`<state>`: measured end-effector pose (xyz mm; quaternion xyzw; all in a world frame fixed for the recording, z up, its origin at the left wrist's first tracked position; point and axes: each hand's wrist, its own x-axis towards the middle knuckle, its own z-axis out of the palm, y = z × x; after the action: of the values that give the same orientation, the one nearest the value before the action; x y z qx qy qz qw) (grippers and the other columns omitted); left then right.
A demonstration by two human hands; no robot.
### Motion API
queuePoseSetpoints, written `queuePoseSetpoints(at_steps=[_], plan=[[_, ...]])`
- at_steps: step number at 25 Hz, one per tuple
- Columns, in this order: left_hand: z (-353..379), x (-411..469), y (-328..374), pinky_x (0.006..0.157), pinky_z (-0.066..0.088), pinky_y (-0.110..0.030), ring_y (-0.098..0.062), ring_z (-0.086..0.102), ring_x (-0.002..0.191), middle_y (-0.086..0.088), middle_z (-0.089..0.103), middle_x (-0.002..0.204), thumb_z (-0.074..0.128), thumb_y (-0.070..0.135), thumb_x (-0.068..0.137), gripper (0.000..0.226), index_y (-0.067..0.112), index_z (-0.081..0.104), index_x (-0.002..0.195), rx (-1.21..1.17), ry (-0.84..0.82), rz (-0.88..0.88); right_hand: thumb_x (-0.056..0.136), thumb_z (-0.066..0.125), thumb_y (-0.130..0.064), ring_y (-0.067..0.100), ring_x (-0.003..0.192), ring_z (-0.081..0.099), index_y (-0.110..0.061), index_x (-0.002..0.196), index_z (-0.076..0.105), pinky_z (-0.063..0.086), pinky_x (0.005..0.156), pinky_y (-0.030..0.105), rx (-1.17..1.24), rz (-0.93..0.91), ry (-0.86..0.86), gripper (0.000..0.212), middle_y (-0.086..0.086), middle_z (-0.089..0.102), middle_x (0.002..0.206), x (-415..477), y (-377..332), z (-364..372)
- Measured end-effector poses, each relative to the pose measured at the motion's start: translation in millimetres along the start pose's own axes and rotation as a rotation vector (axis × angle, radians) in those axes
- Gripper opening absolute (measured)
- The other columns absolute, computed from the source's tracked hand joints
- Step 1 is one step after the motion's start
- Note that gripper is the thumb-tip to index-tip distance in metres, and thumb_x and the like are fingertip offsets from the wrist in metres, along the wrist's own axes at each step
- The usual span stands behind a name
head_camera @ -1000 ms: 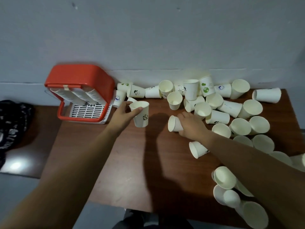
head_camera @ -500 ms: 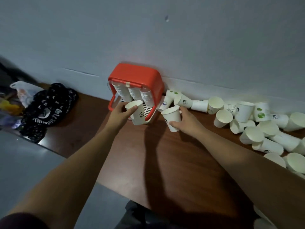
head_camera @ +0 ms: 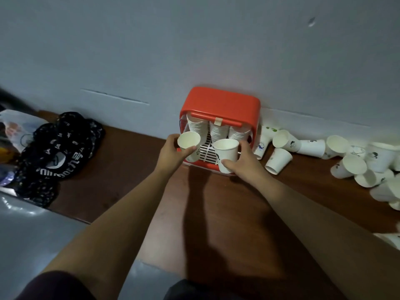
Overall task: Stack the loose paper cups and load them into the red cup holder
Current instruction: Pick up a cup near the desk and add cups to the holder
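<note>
The red cup holder [head_camera: 220,102] stands on the table [head_camera: 216,224] with its back against the grey wall [head_camera: 194,40] and its open face toward the camera. Three stacks of nested cups [head_camera: 216,129] hang side by side under its top, above a white slatted grille [head_camera: 205,151].

The left hand [head_camera: 171,155] grips the left-hand cup [head_camera: 189,142]: the fingers are curled round the far wall and the thumb lies on the near wall just below the rim. The cup's mouth is tilted up toward the camera. The cup sits in front of the lower end of the leftmost stack – whether it touches that stack cannot be told.

The right hand [head_camera: 244,164] grips the right-hand cup [head_camera: 226,151], with the thumb across the near wall low down and the fingers wrapped round the right side. This cup is also mouth-up, in front of the grille and below the middle and right stacks. The two held cups are close together but apart.

The loose cups [head_camera: 287,140] are scattered on the table to the right of the holder, along the wall. Most lie on their sides and a few stand upright, and the nearest one is just beside the holder's right wall.

Well to the left of the holder lies a black printed fabric item [head_camera: 54,152]. A plastic bag [head_camera: 15,126] sits at the frame's left edge – its contents are blurred
</note>
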<state>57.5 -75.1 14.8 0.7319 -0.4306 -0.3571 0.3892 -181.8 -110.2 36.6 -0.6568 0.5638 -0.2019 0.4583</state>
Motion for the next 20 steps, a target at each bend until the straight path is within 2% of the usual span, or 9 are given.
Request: queuePoseSetpoints(at_steps=[4,8,11,13,16,19,20], plan=[[3,20,-20,0.086,0.05,-0.023,-0.01,0.06,0.106,0.007,0.061,0.118,0.083,0.041,0.076,0.062,0.017,0.053,0.125,0.026,-0.071,0.025,0.079,0.077,-0.023,0.015,0.115,0.052,-0.018,0.136,0.037,0.041,0.09,0.027,0.032,0.016,0.042,0.069,-0.002,0.05,0.128,12,6,20],[10,42,-32,0.085,0.051,-0.02,-0.009,0.059,0.107,0.006,0.061,0.121,0.084,0.04,0.075,0.069,0.017,0.05,0.13,0.031,-0.089,0.043,0.081,0.077,-0.023,0.012,0.114,0.052,-0.019,0.138,0.037,0.043,0.091,0.027,0.056,0.04,0.049,0.07,-0.008,0.05,0.124,23,9,32],[15,57,-39,0.077,0.047,-0.013,-0.006,0.058,0.102,0.009,0.06,0.117,0.085,0.038,0.073,0.067,0.021,0.05,0.127,0.089,-0.132,0.089,0.08,0.078,-0.024,0.013,0.116,0.053,-0.021,0.139,0.036,0.046,0.092,0.028,0.077,0.033,0.069,0.072,-0.007,0.051,0.127,37,14,40],[17,62,-48,0.08,0.05,-0.019,-0.005,0.059,0.1,0.012,0.061,0.114,0.084,0.045,0.072,0.064,0.027,0.053,0.125,0.163,-0.173,0.116,0.08,0.079,-0.023,0.012,0.117,0.053,-0.026,0.139,0.035,0.047,0.094,0.028,0.11,0.013,0.072,0.074,-0.008,0.051,0.13,43,15,42],[18,75,-69,0.09,0.051,-0.042,-0.02,0.059,0.108,0.006,0.064,0.119,0.075,0.06,0.068,0.081,0.034,0.043,0.137,0.435,-0.211,0.189,0.077,0.08,-0.023,0.011,0.119,0.053,-0.032,0.134,0.037,0.048,0.093,0.026,0.125,-0.009,0.062,0.072,-0.01,0.052,0.131,53,16,51],[21,82,-76,0.091,0.043,-0.041,-0.03,0.052,0.11,-0.007,0.06,0.119,0.073,0.059,0.069,0.081,0.025,0.049,0.138,0.636,-0.186,0.225,0.075,0.079,-0.023,0.011,0.119,0.053,-0.027,0.134,0.039,0.051,0.093,0.03,0.137,-0.044,0.062,0.071,-0.007,0.053,0.13,61,12,64],[21,81,-74,0.09,0.039,-0.039,-0.031,0.05,0.108,-0.009,0.059,0.117,0.069,0.065,0.067,0.081,0.024,0.053,0.136,0.661,-0.163,0.23,0.075,0.079,-0.02,0.011,0.118,0.054,-0.024,0.134,0.04,0.052,0.092,0.032,0.145,-0.061,0.078,0.071,-0.007,0.053,0.13,62,10,70]])
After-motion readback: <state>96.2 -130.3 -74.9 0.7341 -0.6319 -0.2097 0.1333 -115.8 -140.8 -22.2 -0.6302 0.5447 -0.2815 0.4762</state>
